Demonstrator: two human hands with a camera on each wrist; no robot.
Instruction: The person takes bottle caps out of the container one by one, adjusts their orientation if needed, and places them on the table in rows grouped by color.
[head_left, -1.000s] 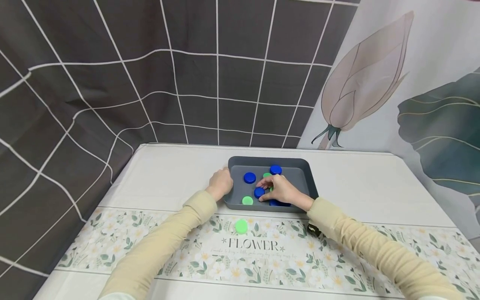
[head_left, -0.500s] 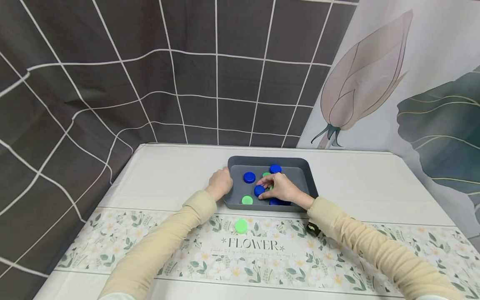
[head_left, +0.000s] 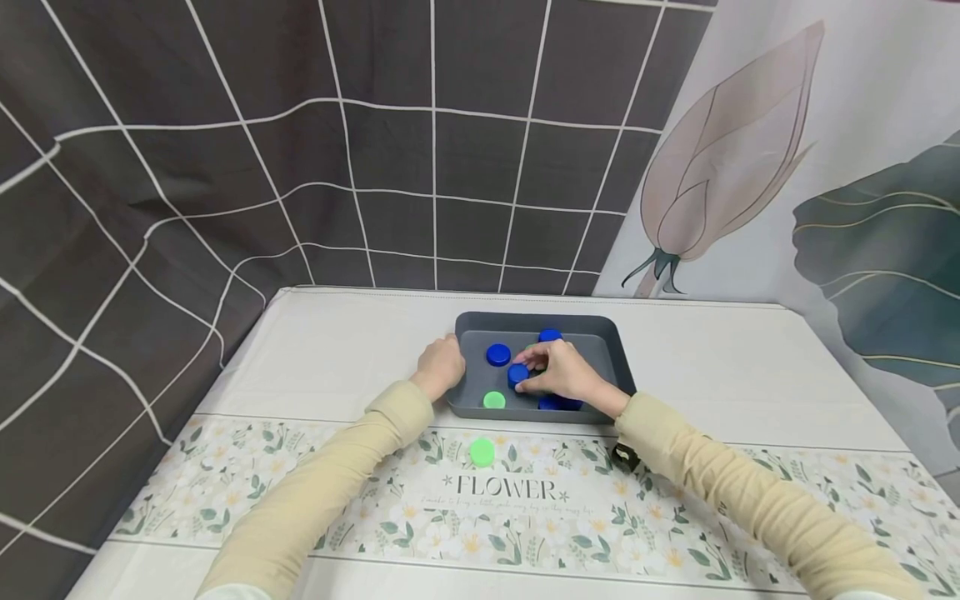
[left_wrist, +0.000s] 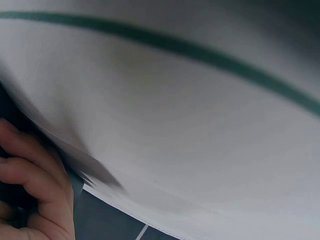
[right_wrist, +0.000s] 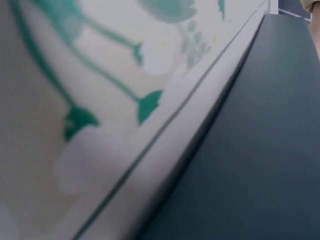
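In the head view a shallow grey tray [head_left: 617,367] lies on the table. My left hand [head_left: 441,365] grips its left wall; the left wrist view shows curled fingers [left_wrist: 40,175] against the dark tray side. My right hand [head_left: 561,372] is over the tray and pinches a round blue cap [head_left: 517,376] between thumb and fingers. Another blue cap [head_left: 498,355] lies to its left, and one more blue cap [head_left: 551,335] is near the back wall. A green cap [head_left: 494,400] sits by the front wall. Behind and below the right hand, other caps are partly hidden.
A loose green cap [head_left: 482,452] lies on the flowered cloth band [head_left: 420,533] in front of the tray. Under the right sleeve shows a small black object [head_left: 625,457]. A dark gridded curtain [head_left: 480,167] hangs behind the table. The right wrist view shows the tray's outer wall [right_wrist: 250,130].
My right hand has raised the pinched blue cap slightly, moving a little up in the view. The left hand has stayed at the tray's left wall.
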